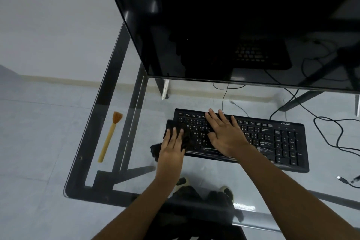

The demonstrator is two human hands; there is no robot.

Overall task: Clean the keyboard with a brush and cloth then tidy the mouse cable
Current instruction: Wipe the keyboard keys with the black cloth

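- On the glass surface (136, 161): keyboard (272, 138), centre.
- Left hand (172, 147): grip flat, fingers extended, pressing black cloth (187, 138) onto keyboard's left end.
- Right hand (224, 134): flat on keys, holding nothing.
- Brush (110, 136): far left, apart.

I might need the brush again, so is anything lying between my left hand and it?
Nothing visible does. The tan bristle brush lies alone on the glass desk, left of the left hand, which presses the black cloth.

Dim, bluish light throughout; the glass bench (136, 161) catches a small bright glare at its near edge. Straight lines bow toward the corners, and detail is soft.
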